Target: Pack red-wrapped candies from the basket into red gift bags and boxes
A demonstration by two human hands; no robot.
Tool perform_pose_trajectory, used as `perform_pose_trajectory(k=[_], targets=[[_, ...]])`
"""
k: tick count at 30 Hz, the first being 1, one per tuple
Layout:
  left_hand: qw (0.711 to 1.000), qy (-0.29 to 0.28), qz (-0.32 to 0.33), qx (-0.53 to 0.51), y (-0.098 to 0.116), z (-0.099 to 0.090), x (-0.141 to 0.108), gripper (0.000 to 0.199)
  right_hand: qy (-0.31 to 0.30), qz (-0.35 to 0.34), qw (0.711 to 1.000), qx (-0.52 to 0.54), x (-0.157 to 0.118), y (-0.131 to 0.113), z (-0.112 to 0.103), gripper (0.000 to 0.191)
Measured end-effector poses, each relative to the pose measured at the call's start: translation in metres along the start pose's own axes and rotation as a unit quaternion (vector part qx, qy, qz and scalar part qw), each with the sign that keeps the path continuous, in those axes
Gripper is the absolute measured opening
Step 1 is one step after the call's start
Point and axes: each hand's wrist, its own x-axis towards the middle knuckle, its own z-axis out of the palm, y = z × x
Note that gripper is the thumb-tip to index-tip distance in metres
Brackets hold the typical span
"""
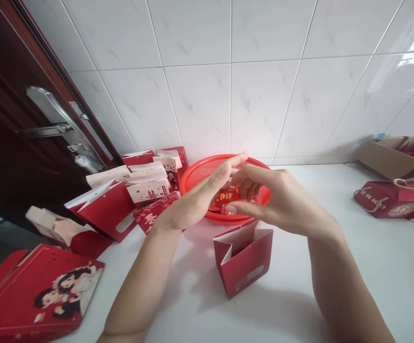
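Observation:
My left hand (201, 193) is stretched out over the near left side of a red plastic basket (224, 220), its fingers pointing toward the back right. My right hand (273, 193) reaches in from the right with curled fingers, the thumb apart below them. Between the hands, a red-wrapped candy (227, 195) with gold lettering shows close to the right fingertips. Whether either hand touches it is unclear. More red wrappers lie under it, partly hidden by the hands. Just in front of the basket stands a red paper gift box (244, 262), its top open.
Several red and white gift boxes (149, 190) stand on the left, beside a large red bag (45, 290) with a printed couple. On the right are a dark red box with a rope handle (388, 199) and a cardboard box (388, 159). A tiled wall (196, 105) closes the back.

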Motion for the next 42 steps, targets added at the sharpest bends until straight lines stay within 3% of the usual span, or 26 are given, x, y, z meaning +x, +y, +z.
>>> perform_pose_trajectory(k=[5,17,25,29,32,36,39,42], targets=[[1.0,0.013,-0.02,0.015,0.006,0.01,-0.007,0.072,0.007,-0.004,0.997,-0.075,0.0,-0.002,0.002,0.003],[0.996,0.047,0.017,0.072,0.009,0.013,-0.016,0.062,0.028,-0.08,0.993,-0.077,-0.004,0.002,0.0,0.014],[0.998,0.02,0.017,0.059,0.012,0.008,-0.019,0.066,0.026,-0.136,0.989,-0.043,-0.005,0.004,-0.007,0.02],[0.995,0.004,-0.009,0.102,0.02,0.003,-0.023,0.069,0.034,-0.126,0.991,-0.025,-0.011,0.002,-0.021,0.02],[0.981,-0.027,-0.035,0.187,0.026,-0.001,-0.026,0.059,0.031,-0.108,0.993,-0.027,-0.018,0.0,-0.035,0.018],[0.935,-0.147,-0.031,0.321,0.034,-0.003,-0.026,0.019,-0.029,-0.112,0.993,-0.022,-0.026,-0.001,-0.048,0.016],[0.908,-0.218,-0.012,0.358,0.034,-0.001,-0.025,0.018,-0.086,-0.096,0.992,-0.012,-0.027,-0.001,-0.05,0.017],[0.893,-0.246,-0.009,0.378,0.031,0.002,-0.024,0.019,-0.108,-0.063,0.992,-0.005,-0.026,0.0,-0.048,0.015]])
